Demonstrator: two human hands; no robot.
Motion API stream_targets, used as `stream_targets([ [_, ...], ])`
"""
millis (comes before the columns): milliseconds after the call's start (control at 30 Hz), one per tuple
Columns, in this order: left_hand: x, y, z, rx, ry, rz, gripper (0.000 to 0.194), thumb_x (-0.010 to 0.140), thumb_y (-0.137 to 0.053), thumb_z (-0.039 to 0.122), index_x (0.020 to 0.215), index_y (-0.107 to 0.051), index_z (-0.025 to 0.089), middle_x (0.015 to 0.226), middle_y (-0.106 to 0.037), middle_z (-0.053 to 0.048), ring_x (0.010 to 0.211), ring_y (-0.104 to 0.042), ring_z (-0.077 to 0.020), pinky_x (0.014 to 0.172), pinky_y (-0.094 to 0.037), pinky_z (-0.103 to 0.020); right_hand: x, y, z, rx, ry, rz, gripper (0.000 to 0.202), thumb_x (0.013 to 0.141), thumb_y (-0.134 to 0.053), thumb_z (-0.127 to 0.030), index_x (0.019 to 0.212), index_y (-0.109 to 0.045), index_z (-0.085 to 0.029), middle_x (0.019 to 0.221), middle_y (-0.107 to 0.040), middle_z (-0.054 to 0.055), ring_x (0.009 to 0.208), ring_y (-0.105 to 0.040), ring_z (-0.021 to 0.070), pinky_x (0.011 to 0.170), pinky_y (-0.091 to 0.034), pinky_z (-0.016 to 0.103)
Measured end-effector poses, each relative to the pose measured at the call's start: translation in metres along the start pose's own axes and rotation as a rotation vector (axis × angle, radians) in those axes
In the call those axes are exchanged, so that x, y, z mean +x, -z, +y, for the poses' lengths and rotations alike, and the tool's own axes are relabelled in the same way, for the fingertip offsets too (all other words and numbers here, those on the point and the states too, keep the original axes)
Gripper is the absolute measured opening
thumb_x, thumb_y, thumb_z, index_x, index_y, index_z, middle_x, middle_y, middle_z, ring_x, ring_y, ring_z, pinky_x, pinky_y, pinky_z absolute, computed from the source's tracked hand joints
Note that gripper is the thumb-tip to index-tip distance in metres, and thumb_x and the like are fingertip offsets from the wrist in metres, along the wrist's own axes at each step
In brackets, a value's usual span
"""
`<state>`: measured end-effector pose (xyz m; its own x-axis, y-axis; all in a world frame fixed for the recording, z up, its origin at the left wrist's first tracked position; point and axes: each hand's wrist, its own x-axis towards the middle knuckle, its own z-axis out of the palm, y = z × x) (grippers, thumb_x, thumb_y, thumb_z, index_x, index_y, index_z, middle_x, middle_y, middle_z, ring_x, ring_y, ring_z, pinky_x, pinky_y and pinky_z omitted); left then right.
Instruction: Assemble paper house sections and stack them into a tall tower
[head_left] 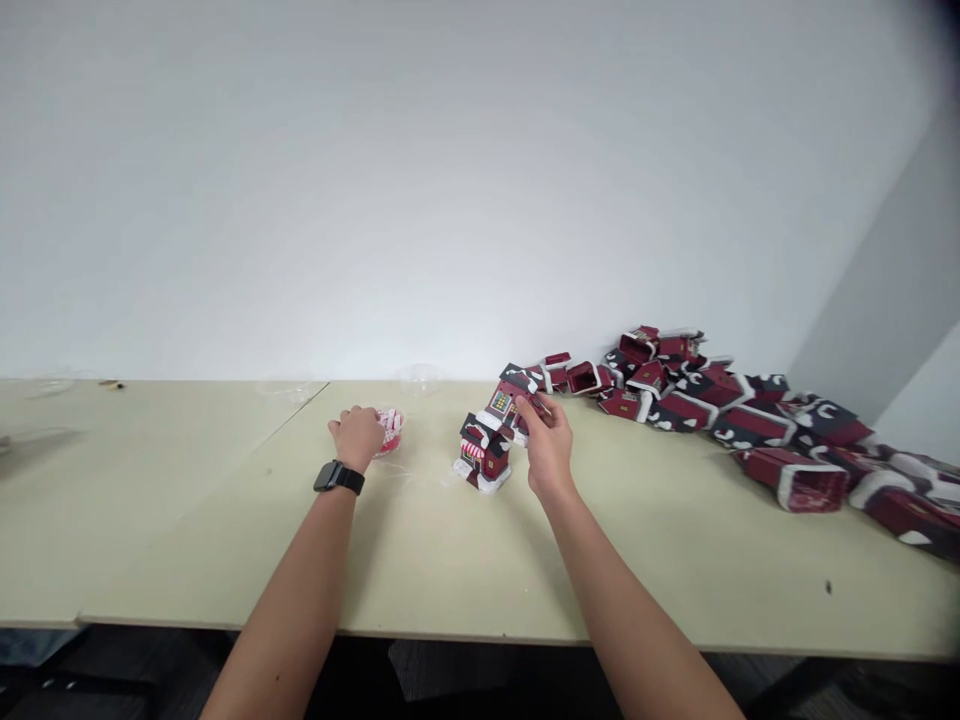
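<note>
My right hand [549, 445] grips a dark red model house [510, 402] with yellow windows and white snow-like trim, holding it tilted. Just below, a smaller snow-trimmed house [484, 458] with a pink-and-white striped awning stands on the table; the two overlap in view, and I cannot tell whether they touch. My left hand [357, 438], with a black watch on its wrist, is at a small clear container [390, 430] of red and white pieces. Its fingers are curled and their tips hidden, so whatever they pinch does not show.
A heap of similar dark red houses [705, 400] spreads along the right of the pale table [450, 560], several showing hollow undersides. Clear plastic domes [420, 378] lie near the wall. A small yellowish item [112, 385] sits at the far left.
</note>
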<state>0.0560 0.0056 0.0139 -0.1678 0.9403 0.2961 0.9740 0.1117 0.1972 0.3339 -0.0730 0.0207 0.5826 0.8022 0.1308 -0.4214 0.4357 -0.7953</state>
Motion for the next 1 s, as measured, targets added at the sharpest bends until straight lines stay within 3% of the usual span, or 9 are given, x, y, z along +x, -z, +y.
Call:
stream_targets([
  [100, -0.002, 0.001, 0.000, 0.001, 0.021, 0.016, 0.041, 0.094, -0.044, 0.014, 0.119, -0.076, 0.018, 0.131, -0.071, -0.022, 0.126, -0.059, -0.0401, 0.099, -0.038, -0.051, 0.000, 0.001, 0.001, 0.018, -0.011, 0.004, 0.070, 0.057, -0.097, -0.042, 0.117, -0.070, -0.019, 0.098, -0.079, 0.004, 0.093, -0.077, 0.0223, 0.078, -0.062, 0.030],
  [267, -0.005, 0.003, 0.001, -0.010, 0.004, 0.024, 0.040, 0.096, -0.039, 0.009, 0.113, -0.074, 0.015, 0.112, -0.076, -0.022, 0.121, -0.062, -0.0404, 0.098, -0.037, -0.052, 0.002, 0.001, 0.003, 0.014, -0.025, 0.009, 0.071, 0.057, -0.098, -0.043, 0.118, -0.070, -0.019, 0.100, -0.080, 0.004, 0.093, -0.077, 0.0220, 0.077, -0.063, 0.030],
  [433, -0.006, 0.003, 0.003, -0.036, -0.023, 0.061, 0.039, 0.098, -0.035, 0.007, 0.121, -0.066, 0.011, 0.118, -0.074, -0.023, 0.117, -0.066, -0.0386, 0.098, -0.039, -0.051, 0.001, 0.001, 0.003, 0.009, -0.018, -0.007, 0.072, 0.057, -0.098, -0.044, 0.119, -0.070, -0.020, 0.099, -0.080, 0.004, 0.092, -0.078, 0.0223, 0.077, -0.063, 0.030],
  [600, -0.001, -0.002, 0.007, -0.207, -0.148, 0.246, 0.042, 0.100, -0.037, 0.009, 0.137, -0.057, 0.011, 0.130, -0.068, -0.022, 0.123, -0.064, -0.0351, 0.099, -0.044, -0.047, 0.001, -0.001, 0.003, 0.031, -0.018, -0.008, 0.070, 0.057, -0.098, -0.043, 0.118, -0.071, -0.020, 0.100, -0.080, 0.004, 0.091, -0.077, 0.0215, 0.077, -0.062, 0.030],
  [800, 0.000, -0.001, 0.019, -0.445, -0.364, 0.425, 0.034, 0.102, -0.039, 0.017, 0.121, -0.066, 0.012, 0.120, -0.068, -0.021, 0.117, -0.063, -0.0342, 0.103, -0.047, -0.045, 0.001, -0.001, 0.001, 0.029, 0.001, 0.014, 0.065, 0.058, -0.095, -0.038, 0.114, -0.070, -0.019, 0.096, -0.078, 0.003, 0.090, -0.076, 0.0212, 0.079, -0.061, 0.031],
  [867, -0.004, 0.001, 0.026, -0.506, -0.381, 0.417, 0.034, 0.104, -0.036, 0.022, 0.119, -0.066, 0.015, 0.111, -0.071, -0.018, 0.110, -0.064, -0.0335, 0.098, -0.048, -0.045, 0.002, -0.001, 0.000, 0.026, 0.008, 0.013, 0.064, 0.060, -0.094, -0.038, 0.115, -0.069, -0.019, 0.096, -0.078, 0.003, 0.091, -0.075, 0.0209, 0.081, -0.060, 0.032],
  [1000, -0.013, 0.001, 0.044, -0.629, -0.346, 0.295, 0.032, 0.104, -0.039, 0.028, 0.118, -0.066, 0.019, 0.090, -0.074, -0.010, 0.087, -0.069, -0.0275, 0.083, -0.048, -0.038, 0.002, -0.001, -0.001, 0.022, -0.006, 0.003, 0.064, 0.061, -0.094, -0.038, 0.117, -0.067, -0.019, 0.098, -0.077, 0.002, 0.091, -0.074, 0.0207, 0.081, -0.059, 0.032],
])
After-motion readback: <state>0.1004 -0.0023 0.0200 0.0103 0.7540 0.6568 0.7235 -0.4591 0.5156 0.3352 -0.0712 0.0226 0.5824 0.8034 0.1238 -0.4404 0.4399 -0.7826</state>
